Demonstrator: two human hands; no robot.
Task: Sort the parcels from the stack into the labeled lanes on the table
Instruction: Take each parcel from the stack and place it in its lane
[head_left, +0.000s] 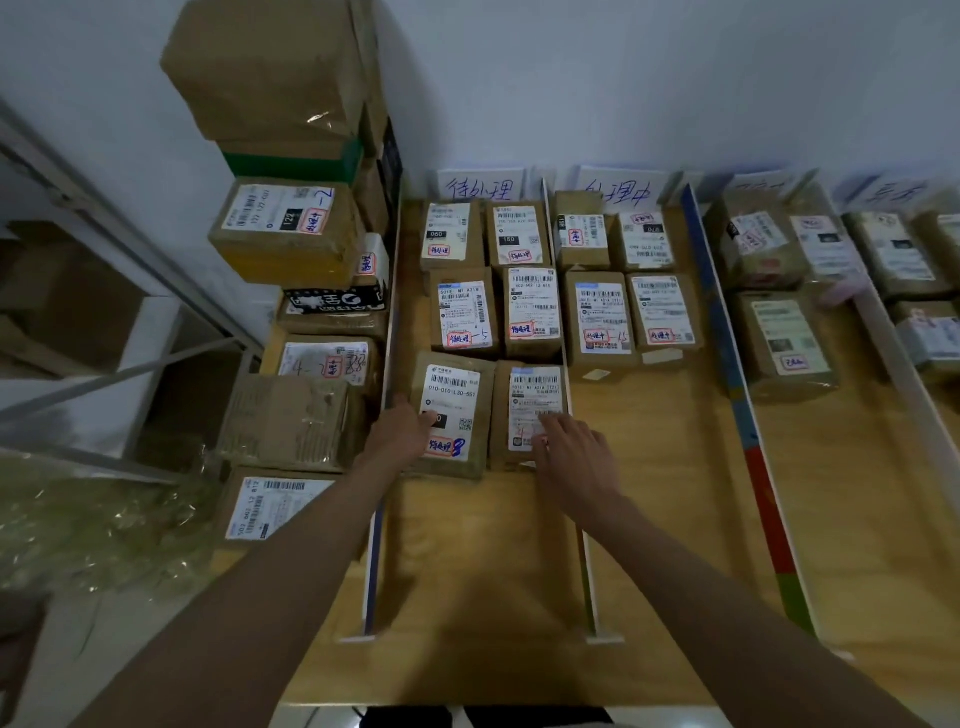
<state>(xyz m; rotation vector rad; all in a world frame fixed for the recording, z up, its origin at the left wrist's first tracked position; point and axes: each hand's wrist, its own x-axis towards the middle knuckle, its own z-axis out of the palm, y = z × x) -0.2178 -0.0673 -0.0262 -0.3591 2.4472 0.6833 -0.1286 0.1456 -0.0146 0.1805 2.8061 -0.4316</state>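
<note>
1. The left hand (410, 434) rests on the near-left parcel (451, 413) in the leftmost lane; its thumb lies across the white label while the fingers wrap the box's left edge, so it grips that parcel.
2. The right hand (569, 449) lies with fingers spread and straight on the near-right parcel (530, 410), the fingertips pressing on the lower part of its label; it clasps nothing.
3. The two parcels sit side by side between the hands, touching each other, at the near end of the lane.
4. Beyond the fingertips, four more parcels (491, 280) fill the same lane in two rows, up to a handwritten lane sign (480, 185) at the wall.
5. Just right of the right hand stands a thin white divider (584, 545); past it, the second lane holds four parcels (621, 283), well beyond the hand.
6. Further right, across a coloured divider (748, 431), more labelled boxes (784, 338) lie.
7. Left of the left hand rises the stack of parcels (298, 291), cardboard boxes piled against the wall.
8. Under both forearms the wooden table (467, 597) shows.
</note>
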